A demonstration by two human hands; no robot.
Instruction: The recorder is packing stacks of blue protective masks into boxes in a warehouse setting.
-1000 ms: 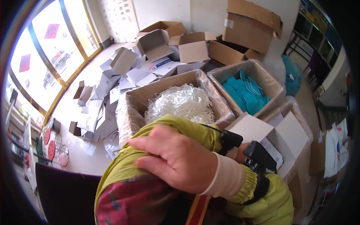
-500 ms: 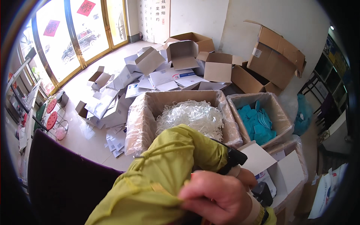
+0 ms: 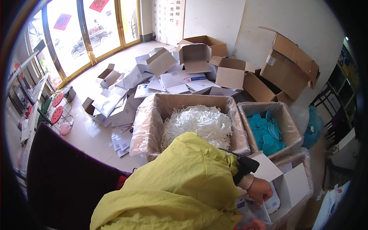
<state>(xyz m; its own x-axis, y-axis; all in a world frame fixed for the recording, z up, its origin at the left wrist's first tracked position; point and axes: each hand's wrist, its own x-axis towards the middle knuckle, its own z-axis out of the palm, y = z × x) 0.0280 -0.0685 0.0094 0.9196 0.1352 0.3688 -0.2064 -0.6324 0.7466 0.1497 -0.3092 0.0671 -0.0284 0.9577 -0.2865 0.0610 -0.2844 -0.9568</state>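
My left arm, in a yellow-green sleeve (image 3: 184,172), reaches across to the right. A dark band with a black device (image 3: 248,164) sits at its wrist. My left hand (image 3: 260,190) is closed, fingertips down, at the upper edge of a pale, thin plastic bag (image 3: 255,211) with small blue print. Low at the bottom edge, my right hand (image 3: 253,224) shows only in part and blurred, beside the bag's lower end; its grip is hidden. Just right of the left hand is an open white carton (image 3: 293,182) with a white printed packet (image 3: 273,201) in it.
Ahead stands a plastic-lined box (image 3: 151,115) of white elastic loops (image 3: 199,124). Another lined box (image 3: 291,122) holds blue-green pieces (image 3: 266,132). Behind lie piled white cartons (image 3: 180,78) and brown boxes (image 3: 283,61). A dark purple chair (image 3: 65,168) is at left.
My right hand has left the yellow sleeve and dropped to the bottom edge. My left hand has shifted slightly right and down, and the pale bag now shows below it. The view has tilted a little.
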